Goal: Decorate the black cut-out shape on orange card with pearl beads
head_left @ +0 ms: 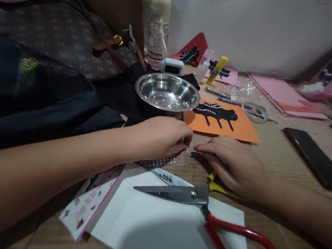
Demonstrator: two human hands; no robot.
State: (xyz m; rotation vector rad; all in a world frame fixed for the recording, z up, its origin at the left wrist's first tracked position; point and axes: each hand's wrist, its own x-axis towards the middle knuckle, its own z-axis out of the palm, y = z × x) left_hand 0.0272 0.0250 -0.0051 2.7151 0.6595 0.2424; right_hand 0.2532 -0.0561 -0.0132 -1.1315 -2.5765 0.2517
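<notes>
My left hand (164, 138) reaches in from the left with its fingers curled in a pinch. A strand of pearl beads (160, 162) runs beneath it, and small beads (188, 150) show at its fingertips. Facing it, my right hand (234, 163) has thumb and fingers pressed together; what they hold is hidden. A yellow-handled tool (223, 188) with a dark tip lies under or in the right hand; I cannot tell which. Just below are large red-handled scissors (193, 194), resting on white paper (150, 220). A steel bowl (168, 92) holding loose beads stands behind the hands.
Behind my right hand is an orange card (246, 130) bearing a beaded black cutout (216, 113). A phone (316, 155) lies at right, pink sheets (283, 93) and a tape roll (254, 112) farther back. A yellow glue stick (217, 69) and bottle (159, 30) stand at the back.
</notes>
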